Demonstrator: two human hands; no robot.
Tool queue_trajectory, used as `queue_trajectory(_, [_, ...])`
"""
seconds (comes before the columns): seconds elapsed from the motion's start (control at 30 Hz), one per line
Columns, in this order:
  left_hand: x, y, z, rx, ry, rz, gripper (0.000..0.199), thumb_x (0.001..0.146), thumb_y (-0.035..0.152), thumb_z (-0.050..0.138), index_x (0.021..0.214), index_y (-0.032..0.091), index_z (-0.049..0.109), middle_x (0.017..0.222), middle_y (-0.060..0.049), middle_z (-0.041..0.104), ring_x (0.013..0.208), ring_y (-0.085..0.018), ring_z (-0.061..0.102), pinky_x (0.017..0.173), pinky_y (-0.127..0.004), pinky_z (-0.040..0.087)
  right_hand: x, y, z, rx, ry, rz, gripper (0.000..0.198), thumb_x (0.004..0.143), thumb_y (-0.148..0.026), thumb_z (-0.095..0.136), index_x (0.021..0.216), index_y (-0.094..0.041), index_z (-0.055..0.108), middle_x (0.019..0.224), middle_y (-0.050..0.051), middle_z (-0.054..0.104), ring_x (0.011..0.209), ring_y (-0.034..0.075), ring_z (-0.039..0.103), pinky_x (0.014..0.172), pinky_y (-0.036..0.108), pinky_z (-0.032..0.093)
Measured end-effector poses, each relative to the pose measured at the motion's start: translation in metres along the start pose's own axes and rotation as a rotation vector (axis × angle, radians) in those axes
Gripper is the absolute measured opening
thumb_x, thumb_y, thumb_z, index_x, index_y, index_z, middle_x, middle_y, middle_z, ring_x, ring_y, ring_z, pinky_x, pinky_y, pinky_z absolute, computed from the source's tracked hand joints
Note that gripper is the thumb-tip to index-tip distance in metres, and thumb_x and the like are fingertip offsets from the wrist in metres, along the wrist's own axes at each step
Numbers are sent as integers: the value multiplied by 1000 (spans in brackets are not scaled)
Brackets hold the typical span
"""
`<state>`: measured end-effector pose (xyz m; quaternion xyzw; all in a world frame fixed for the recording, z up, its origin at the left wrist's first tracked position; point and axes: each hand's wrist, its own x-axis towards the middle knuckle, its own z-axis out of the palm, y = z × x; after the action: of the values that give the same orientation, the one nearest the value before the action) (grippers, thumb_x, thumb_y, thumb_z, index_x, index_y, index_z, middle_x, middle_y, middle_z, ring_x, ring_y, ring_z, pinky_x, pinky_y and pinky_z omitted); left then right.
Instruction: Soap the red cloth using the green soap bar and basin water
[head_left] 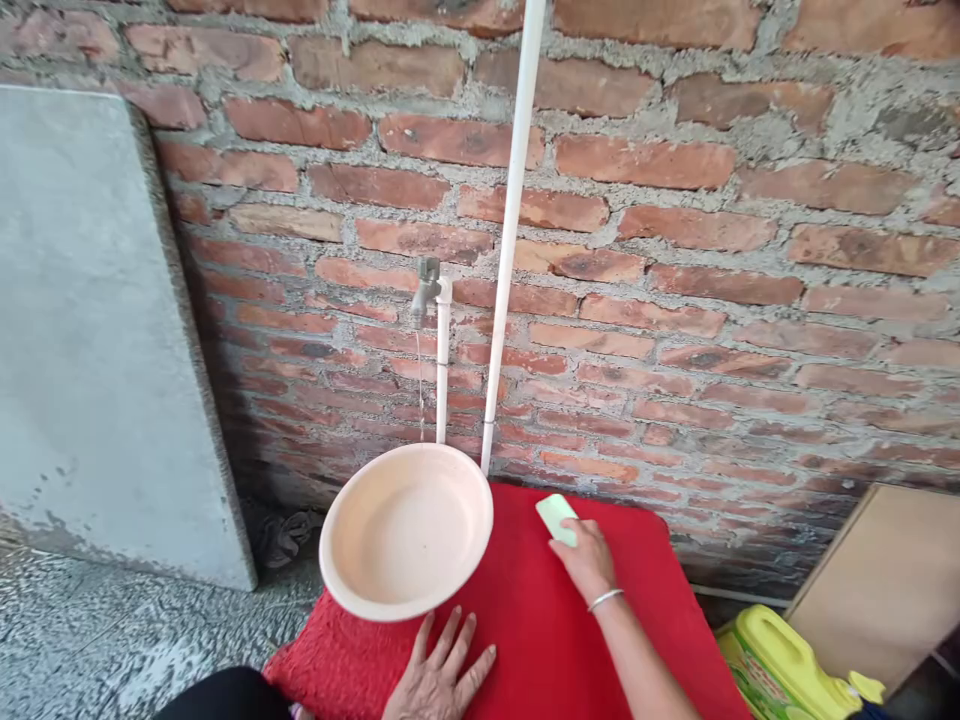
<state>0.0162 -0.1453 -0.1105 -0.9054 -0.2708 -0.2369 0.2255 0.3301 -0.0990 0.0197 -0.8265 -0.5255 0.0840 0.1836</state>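
Note:
A red cloth (525,630) lies over a flat surface in front of me. My left hand (439,675) rests flat on it with fingers spread, just below the rim of a cream plastic basin (337,590). In my right hand (587,560), pressed down on the cloth, is a pale green block (556,518) with rounded corners; its underside is hidden. The basin sits at the cloth's back left, and its inside shows bare. Above its far rim, a grey tap (426,290) lets out a thin stream of water.
White pipes (514,220) run up the brick wall (637,230) behind the cloth. A grey slab (97,330) leans at left above wet floor (150,640). On the right stand a yellow jug (787,665) and a tan board (877,580).

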Motion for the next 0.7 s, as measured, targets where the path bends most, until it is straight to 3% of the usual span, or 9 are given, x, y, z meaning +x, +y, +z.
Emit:
queue_trajectory(0.17, [-1,1,-3,-47,1,-8,72,88,65,57,153,41,40,139,-6,64,131,-29,49,118,-46,19,-5,138,-86,-116,94,316,43,87,-41,54,116,-14,70,90,14,67,90,33,69,85,45,52])
queue_trajectory(0.27, [1,-3,-7,-10,56,1,75,86,73,52,152,39,42,135,-7,66,130,-30,48,118,-46,17,-16,180,-112,-149,147,441,44,88,-45,50,114,-15,70,81,14,67,94,37,67,82,47,52])
queue_trajectory(0.37, [1,-7,-10,3,61,16,77,84,76,51,151,39,43,135,-6,67,134,-30,44,117,-44,18,-23,170,-104,-128,154,396,47,88,-48,49,117,-17,70,87,13,67,95,33,67,86,43,52])
queue_trajectory(0.57, [-2,-15,-5,77,65,53,70,86,65,58,150,42,44,132,-4,67,134,-29,44,118,-44,18,-16,90,-49,-39,78,68,30,85,-40,63,112,-31,74,111,3,66,101,19,65,92,27,47])
queue_trajectory(0.63, [-3,-18,-2,79,58,66,71,85,69,56,150,43,44,132,-3,68,133,-29,44,116,-43,20,-12,86,-46,-37,69,54,29,81,-37,69,109,-33,75,111,2,66,104,19,64,94,27,45])
queue_trajectory(0.7, [-3,-20,-2,74,49,73,75,83,76,53,150,43,44,133,-3,67,131,-28,46,114,-41,22,-10,102,-55,-53,70,111,30,81,-35,70,110,-30,75,109,5,66,102,23,65,94,31,45])
